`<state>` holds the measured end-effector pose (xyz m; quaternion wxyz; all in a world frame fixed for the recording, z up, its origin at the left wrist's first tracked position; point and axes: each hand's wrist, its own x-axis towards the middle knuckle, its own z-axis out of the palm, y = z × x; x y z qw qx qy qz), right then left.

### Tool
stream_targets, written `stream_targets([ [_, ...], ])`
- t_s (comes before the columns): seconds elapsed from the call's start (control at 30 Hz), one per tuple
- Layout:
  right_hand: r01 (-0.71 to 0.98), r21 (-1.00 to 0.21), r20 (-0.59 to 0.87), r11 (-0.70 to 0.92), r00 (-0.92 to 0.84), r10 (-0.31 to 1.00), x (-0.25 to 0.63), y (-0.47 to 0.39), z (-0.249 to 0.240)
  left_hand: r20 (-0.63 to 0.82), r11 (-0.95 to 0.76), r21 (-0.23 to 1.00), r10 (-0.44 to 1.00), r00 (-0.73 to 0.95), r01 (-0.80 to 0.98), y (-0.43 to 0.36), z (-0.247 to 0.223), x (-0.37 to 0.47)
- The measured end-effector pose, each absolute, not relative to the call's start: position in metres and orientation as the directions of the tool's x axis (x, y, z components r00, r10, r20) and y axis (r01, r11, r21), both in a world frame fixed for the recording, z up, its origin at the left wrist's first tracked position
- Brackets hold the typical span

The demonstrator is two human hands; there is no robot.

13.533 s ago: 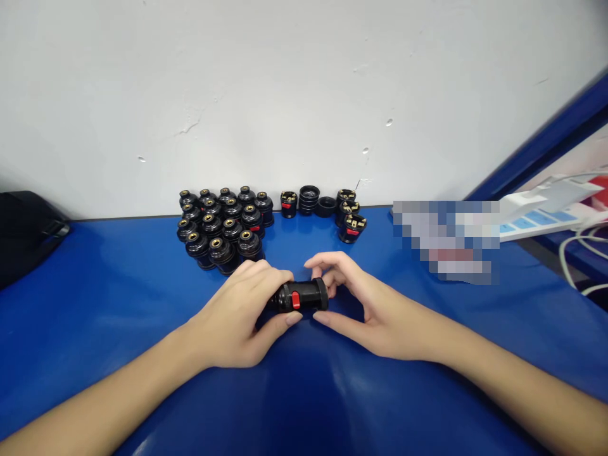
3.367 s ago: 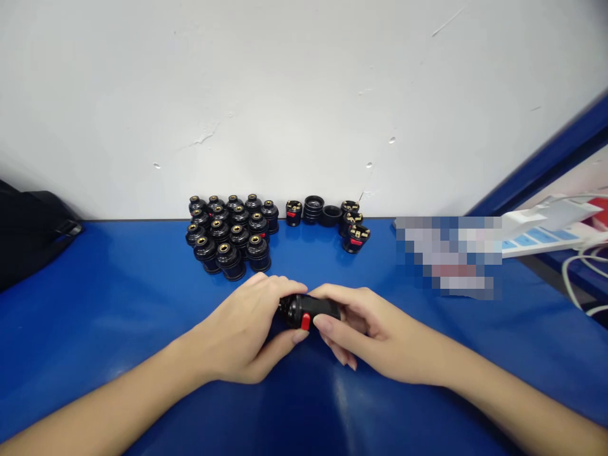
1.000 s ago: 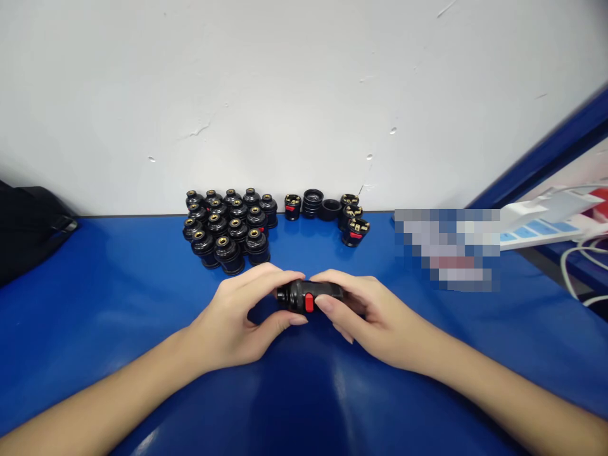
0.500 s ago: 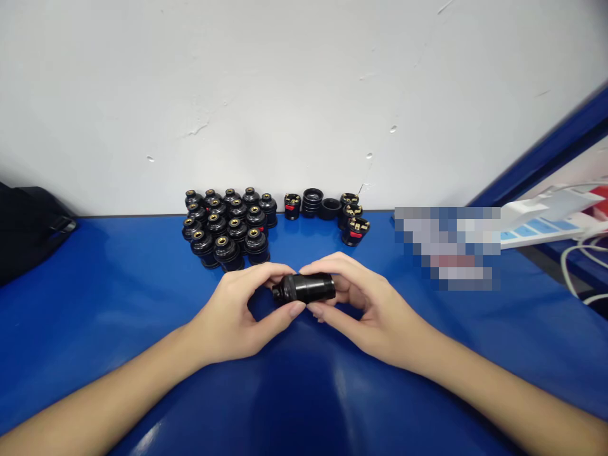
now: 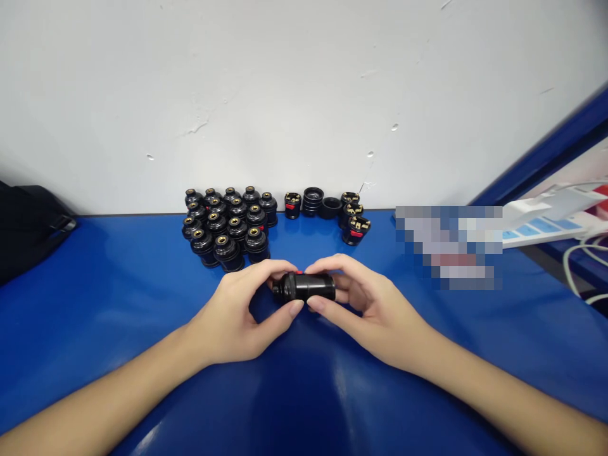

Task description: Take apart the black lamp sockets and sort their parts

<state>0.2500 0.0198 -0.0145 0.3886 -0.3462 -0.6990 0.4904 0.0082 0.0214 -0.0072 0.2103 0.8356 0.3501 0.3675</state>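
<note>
A black lamp holder (image 5: 313, 287) lies sideways between my two hands, above the blue table. Its narrow neck points left, and a bit of red shows on its upper side. My left hand (image 5: 242, 313) is closed round the capped end, thumb below and fingers over the top. At the wider end, my right hand (image 5: 377, 310) grips the body between thumb and fingers. Some fingertips are hidden behind the holder. Beyond my left hand stand several similar black lamp holders (image 5: 223, 252) in a cluster, brass-ringed necks up.
Against the white wall stand a black socket core (image 5: 292, 206) with red part, a ribbed black shell (image 5: 313, 204) and a black ring (image 5: 330, 209). More cores (image 5: 355, 232) are right of them. A black bag (image 5: 33, 231) sits at left; a white power strip (image 5: 541, 225) at right.
The lamp holder has turned slightly about its length, so its red part now shows on top. The fingertips of my right hand have shifted a little; both hands stay in place.
</note>
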Motion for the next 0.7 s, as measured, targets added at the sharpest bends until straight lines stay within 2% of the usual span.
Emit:
stream_targets([
  [0.13,0.094,-0.868,0.397,0.487,-0.456,0.796,0.25,0.019,-0.013,0.443,-0.643,0.644,0.755,0.483,0.414,0.021,-0.006,0.008],
  [0.3,0.201,-0.754,0.48,0.625,-0.481,0.734,0.25,0.017,-0.009,0.41,-0.634,0.694,0.738,0.536,0.342,0.02,-0.008,0.006],
  [0.53,0.162,-0.816,0.407,0.554,-0.519,0.751,0.253,0.014,-0.004,0.51,-0.705,0.611,0.699,0.502,0.36,0.021,-0.009,0.007],
  [0.7,0.045,-0.932,0.293,0.361,-0.495,0.818,0.251,0.014,-0.006,0.592,-0.767,0.52,0.641,0.489,0.375,0.022,-0.008,0.009],
])
